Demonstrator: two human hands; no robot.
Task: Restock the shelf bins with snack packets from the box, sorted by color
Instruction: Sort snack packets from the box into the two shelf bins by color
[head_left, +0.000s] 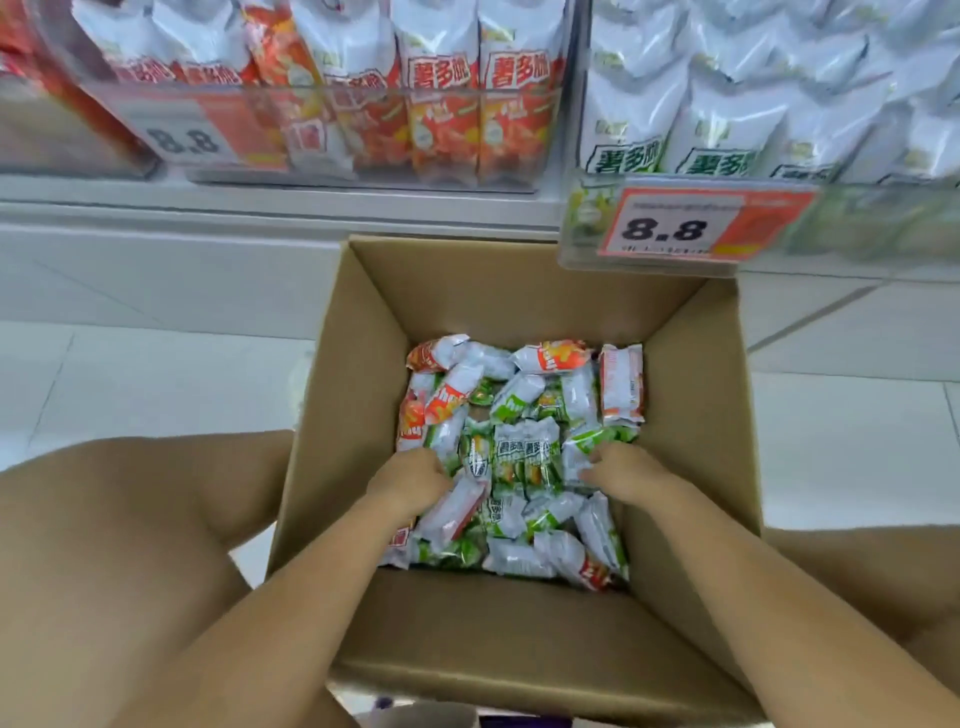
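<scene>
Snack packets, green-and-white foil (524, 457), lie at the centre of the open brown cardboard box (691, 415). Fingers of the left hand (410, 480) and right hand (623, 473) are buried among them; their grip cannot be told. Only green ones should be gathered, destined for the clear green-stocked shelf bin (779, 104) at 1 o'clock, orange packets (621, 384) left behind.

Fingertips (441, 467) buried (among packets (519, 462))

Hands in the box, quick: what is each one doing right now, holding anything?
Left hand: down among the green snack packets in the cardboard box, fingers curled; grip cannot be told.
Right hand: fingers on green packets; grip cannot be told.
</scene>
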